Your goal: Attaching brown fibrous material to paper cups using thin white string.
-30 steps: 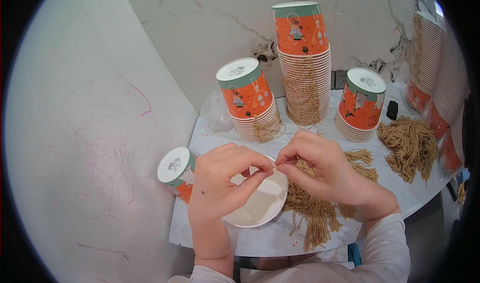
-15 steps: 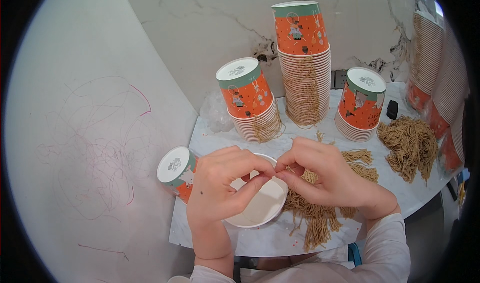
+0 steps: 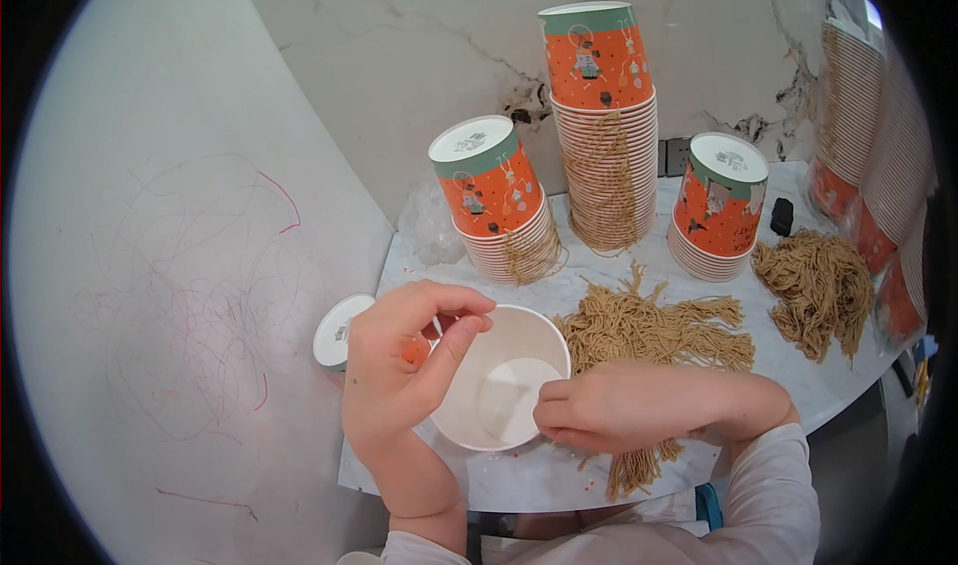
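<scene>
A paper cup (image 3: 509,400) stands mouth up in front of me, showing its white inside. My left hand (image 3: 404,360) hovers over its left rim, thumb and fingertips pinched together; anything between them is too small to make out. Curled closed, my right hand (image 3: 599,405) is at the cup's right rim with its fingertips hidden beneath it. Beside and partly under that hand lies a spread bundle of tan string (image 3: 649,325). Behind my left hand, an orange and green cup (image 3: 339,333) shows its pale base.
Upside-down orange cup stacks stand at the back: a short one (image 3: 489,191), a tall one (image 3: 599,66) and another short one (image 3: 720,206). Strings hang on two of them. More tan string (image 3: 816,290) and bagged cups (image 3: 848,126) are at the right. A white wall (image 3: 200,266) borders the left.
My hands, pinched together over the cup before, have come apart. The left moved slightly left; the right moved down to the cup's right rim, uncovering more of the string bundle.
</scene>
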The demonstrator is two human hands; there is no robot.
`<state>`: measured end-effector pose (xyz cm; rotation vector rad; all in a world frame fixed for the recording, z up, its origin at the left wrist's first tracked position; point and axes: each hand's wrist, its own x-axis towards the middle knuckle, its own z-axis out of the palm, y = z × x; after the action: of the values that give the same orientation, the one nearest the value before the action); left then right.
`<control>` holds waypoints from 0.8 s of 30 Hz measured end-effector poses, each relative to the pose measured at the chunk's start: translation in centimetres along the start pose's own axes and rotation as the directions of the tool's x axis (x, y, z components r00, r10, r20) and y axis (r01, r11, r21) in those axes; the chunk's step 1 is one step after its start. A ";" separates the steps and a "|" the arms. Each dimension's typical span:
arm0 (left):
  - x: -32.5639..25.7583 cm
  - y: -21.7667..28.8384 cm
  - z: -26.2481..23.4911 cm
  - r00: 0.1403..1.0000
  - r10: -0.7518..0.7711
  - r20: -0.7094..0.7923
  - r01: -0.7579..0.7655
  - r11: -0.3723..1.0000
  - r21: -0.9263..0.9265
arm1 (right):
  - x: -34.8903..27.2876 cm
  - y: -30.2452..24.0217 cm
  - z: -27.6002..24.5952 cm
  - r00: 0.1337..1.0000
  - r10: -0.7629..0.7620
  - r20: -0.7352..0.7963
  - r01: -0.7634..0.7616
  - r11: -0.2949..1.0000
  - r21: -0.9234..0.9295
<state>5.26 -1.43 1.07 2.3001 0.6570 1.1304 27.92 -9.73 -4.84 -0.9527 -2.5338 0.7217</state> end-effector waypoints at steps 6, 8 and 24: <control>0.1 -0.8 -1.4 0.803 -0.036 0.596 -0.052 0.990 0.129 | 0.4 2.7 -1.6 0.995 -0.024 -0.095 0.031 0.997 0.072; 0.3 -1.0 -1.4 0.685 -0.070 0.725 -0.022 0.993 0.117 | 0.5 2.4 -2.9 0.975 0.024 -0.219 0.002 0.993 0.117; 0.7 -1.2 2.6 0.912 -0.076 0.404 0.157 0.973 -0.170 | -1.2 0.0 -4.3 0.745 -0.078 -0.662 -0.075 0.977 -0.199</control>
<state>7.50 -0.61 -0.66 2.1903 0.4914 0.6142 30.88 -9.07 -1.50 -1.0410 -1.9732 0.0509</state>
